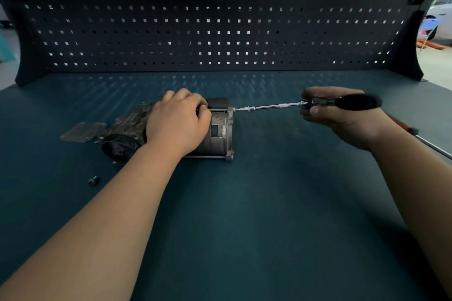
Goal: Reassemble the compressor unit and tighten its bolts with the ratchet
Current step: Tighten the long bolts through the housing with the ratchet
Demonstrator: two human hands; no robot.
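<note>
We are gripping compressor unit point(220, 127) with left hand point(177, 121), curling right hand point(342, 117) round ratchet point(276, 106) (tip at unit's 3 o'clock).

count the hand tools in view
2: the ratchet in the right hand, its extension reaching the compressor; a red-handled screwdriver on the bench behind that wrist. Others may be hidden.

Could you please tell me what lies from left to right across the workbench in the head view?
Flat metal plate → compressor unit → ratchet extension bar → right hand → red-handled tool.
</note>
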